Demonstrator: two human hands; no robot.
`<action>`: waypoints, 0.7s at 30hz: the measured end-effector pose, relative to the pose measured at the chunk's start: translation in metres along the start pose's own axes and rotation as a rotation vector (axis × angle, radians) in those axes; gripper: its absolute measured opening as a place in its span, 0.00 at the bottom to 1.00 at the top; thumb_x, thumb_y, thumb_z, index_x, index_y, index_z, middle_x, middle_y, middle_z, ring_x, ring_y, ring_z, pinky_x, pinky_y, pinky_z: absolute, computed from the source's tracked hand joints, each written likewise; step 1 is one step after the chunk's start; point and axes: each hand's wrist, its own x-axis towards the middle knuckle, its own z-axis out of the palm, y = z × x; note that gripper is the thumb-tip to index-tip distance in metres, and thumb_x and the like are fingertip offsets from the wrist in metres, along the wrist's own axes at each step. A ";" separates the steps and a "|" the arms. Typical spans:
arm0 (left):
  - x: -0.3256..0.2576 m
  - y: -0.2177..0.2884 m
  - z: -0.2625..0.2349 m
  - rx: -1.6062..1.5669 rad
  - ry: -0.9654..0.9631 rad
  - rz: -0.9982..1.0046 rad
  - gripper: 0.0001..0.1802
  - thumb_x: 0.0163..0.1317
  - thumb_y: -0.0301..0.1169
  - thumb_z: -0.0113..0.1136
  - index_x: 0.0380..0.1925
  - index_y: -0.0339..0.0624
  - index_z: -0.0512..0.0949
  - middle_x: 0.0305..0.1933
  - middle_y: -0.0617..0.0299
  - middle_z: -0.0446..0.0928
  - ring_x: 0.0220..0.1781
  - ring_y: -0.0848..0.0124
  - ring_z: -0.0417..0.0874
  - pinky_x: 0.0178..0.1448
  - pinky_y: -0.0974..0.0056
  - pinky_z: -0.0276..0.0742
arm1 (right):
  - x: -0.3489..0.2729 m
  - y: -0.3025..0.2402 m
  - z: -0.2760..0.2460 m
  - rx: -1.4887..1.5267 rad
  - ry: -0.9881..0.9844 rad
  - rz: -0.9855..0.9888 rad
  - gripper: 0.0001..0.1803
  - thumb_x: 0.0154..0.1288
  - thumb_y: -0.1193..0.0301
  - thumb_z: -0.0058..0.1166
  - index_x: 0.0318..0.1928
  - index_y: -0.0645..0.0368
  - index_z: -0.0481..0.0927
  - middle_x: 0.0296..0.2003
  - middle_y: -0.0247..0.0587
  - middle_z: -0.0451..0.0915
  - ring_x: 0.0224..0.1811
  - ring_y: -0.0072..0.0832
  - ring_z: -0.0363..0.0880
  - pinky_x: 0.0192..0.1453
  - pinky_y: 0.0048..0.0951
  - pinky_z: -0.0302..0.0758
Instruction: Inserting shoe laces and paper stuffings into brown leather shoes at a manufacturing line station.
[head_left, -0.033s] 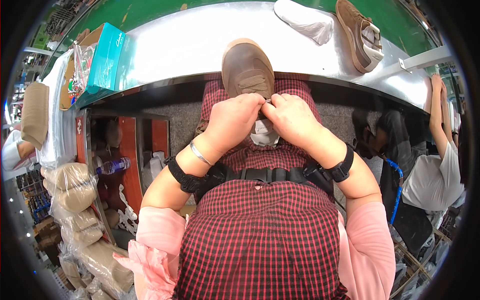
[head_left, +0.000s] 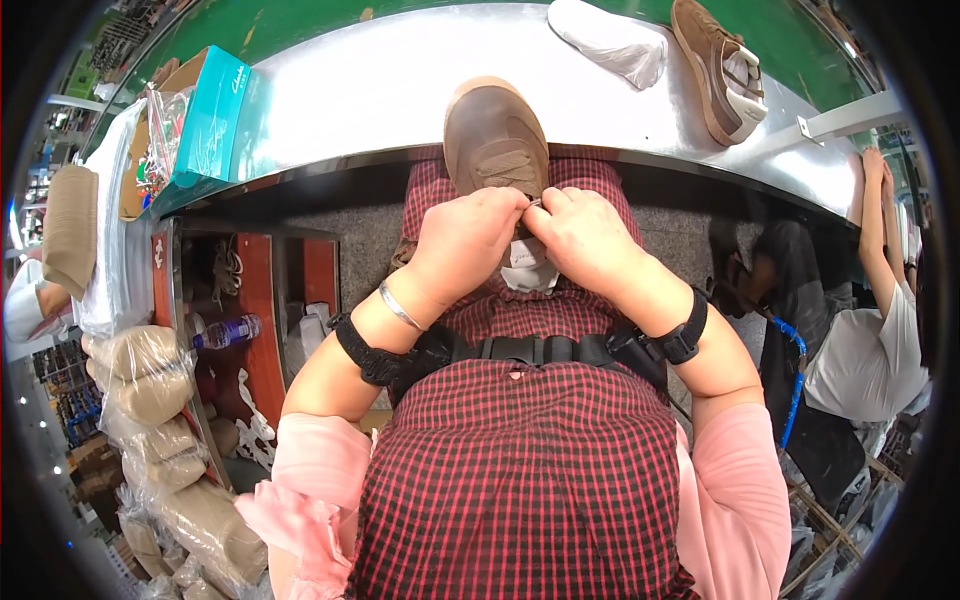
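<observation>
A brown lace-up shoe (head_left: 492,135) rests toe-away on my lap, against the bench's front edge. Its laces (head_left: 503,165) criss-cross over the tongue, and a pale lining or label (head_left: 528,268) shows at the heel end. My left hand (head_left: 470,232) is closed in a pinch at the top of the lacing. Meeting it fingertip to fingertip, my right hand (head_left: 582,232) pinches there too. Between them shows a thin, light bit that looks like the end of a shoelace (head_left: 535,202); the fingers hide most of it.
On the metal bench (head_left: 400,75) lie a finished-looking brown shoe (head_left: 718,75) and a white wrapped shoe form (head_left: 608,42). A teal box (head_left: 212,118) with small bagged items stands left. Below are red shelving (head_left: 257,300) and bagged tan pieces (head_left: 150,375). A co-worker (head_left: 865,350) sits at right.
Both hands and the shoe stay in the same place. Only the loose pink frill at my left sleeve has shifted slightly.
</observation>
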 end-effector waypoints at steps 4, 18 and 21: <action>0.000 -0.002 -0.004 0.062 -0.040 0.042 0.06 0.57 0.26 0.58 0.35 0.43 0.77 0.34 0.56 0.80 0.37 0.58 0.82 0.39 0.61 0.78 | 0.000 -0.001 -0.002 0.003 0.000 -0.002 0.07 0.54 0.69 0.50 0.33 0.57 0.77 0.30 0.40 0.75 0.35 0.36 0.77 0.39 0.37 0.74; 0.019 0.009 -0.017 0.427 -0.267 0.229 0.07 0.45 0.24 0.56 0.28 0.43 0.74 0.26 0.59 0.73 0.31 0.59 0.79 0.34 0.59 0.76 | -0.002 -0.008 -0.004 -0.124 -0.011 -0.024 0.06 0.51 0.70 0.52 0.32 0.55 0.76 0.27 0.38 0.74 0.31 0.33 0.77 0.36 0.34 0.74; 0.023 0.013 -0.019 0.463 -0.292 0.266 0.06 0.44 0.23 0.56 0.25 0.42 0.74 0.27 0.58 0.72 0.32 0.60 0.78 0.34 0.59 0.75 | -0.006 -0.008 0.000 -0.072 0.086 -0.014 0.06 0.50 0.70 0.52 0.31 0.55 0.75 0.27 0.37 0.71 0.28 0.32 0.75 0.33 0.33 0.74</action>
